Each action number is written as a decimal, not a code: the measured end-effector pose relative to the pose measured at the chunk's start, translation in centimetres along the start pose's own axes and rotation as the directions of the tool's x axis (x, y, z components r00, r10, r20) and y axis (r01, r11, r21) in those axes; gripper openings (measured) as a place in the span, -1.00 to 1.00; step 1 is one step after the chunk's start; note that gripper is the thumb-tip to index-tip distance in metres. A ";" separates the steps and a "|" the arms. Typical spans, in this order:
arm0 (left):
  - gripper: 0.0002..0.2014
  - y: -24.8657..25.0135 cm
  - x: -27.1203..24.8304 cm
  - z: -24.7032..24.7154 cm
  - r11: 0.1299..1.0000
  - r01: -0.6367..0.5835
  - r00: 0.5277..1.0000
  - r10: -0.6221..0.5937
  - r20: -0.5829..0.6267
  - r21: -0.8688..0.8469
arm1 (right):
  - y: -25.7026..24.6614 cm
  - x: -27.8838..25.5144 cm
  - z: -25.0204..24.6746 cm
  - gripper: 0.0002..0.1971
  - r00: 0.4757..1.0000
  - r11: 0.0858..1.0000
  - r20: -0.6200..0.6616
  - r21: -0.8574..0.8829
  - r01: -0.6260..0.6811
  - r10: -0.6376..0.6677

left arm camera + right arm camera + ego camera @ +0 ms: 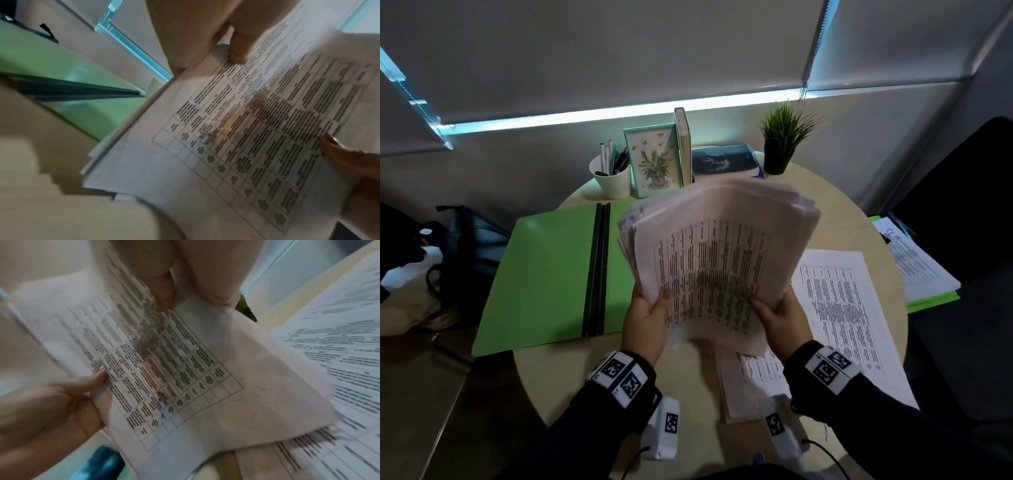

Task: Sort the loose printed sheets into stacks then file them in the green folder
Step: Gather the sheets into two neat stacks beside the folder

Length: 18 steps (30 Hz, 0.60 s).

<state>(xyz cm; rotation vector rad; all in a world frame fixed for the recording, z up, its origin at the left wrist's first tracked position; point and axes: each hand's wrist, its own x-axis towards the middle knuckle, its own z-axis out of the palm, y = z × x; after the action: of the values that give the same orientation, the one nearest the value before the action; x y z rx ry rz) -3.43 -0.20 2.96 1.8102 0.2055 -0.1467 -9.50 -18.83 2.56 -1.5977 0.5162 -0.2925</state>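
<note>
Both hands hold a thick stack of printed sheets (715, 253) up off the round table, its top sheet a table of text. My left hand (650, 315) grips the stack's lower left edge, thumb on the front. My right hand (777, 313) grips the lower right edge the same way. In the left wrist view the stack (236, 146) fills the frame; in the right wrist view it (164, 369) does too. The green folder (544, 274) lies open and flat to the left, with a dark spine strip. More printed sheets (849, 308) lie on the table at the right.
At the table's back stand a white pen cup (613, 178), a framed flower picture (654, 161), upright and flat books (722, 161) and a small potted plant (780, 144). A second green folder with papers (921, 270) sits on a dark chair at right. A dark bag (465, 253) lies left.
</note>
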 end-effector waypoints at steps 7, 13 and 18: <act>-0.46 1.5 1.4 -1.8 0.991 -0.008 1.000 0.008 -0.004 0.133 | -0.9 1.2 -0.7 -0.64 0.996 0.984 0.078 -0.176 -0.023 0.037; -0.67 -1.7 1.2 -3.3 0.936 0.148 0.986 -0.166 0.029 0.320 | 2.1 2.9 -3.2 -0.62 0.924 0.883 0.033 -0.311 -0.352 0.380; -0.59 -5.7 1.6 -5.5 0.875 0.275 0.954 -0.299 -0.001 0.398 | 4.3 4.3 -8.5 -0.38 0.824 0.650 -0.299 -0.509 -0.564 0.481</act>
<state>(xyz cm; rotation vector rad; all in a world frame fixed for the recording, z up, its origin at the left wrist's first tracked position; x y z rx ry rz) -3.15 6.56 -1.46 2.1658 0.4274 -0.4843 -10.58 -28.47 -1.33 -1.9284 1.2480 0.2363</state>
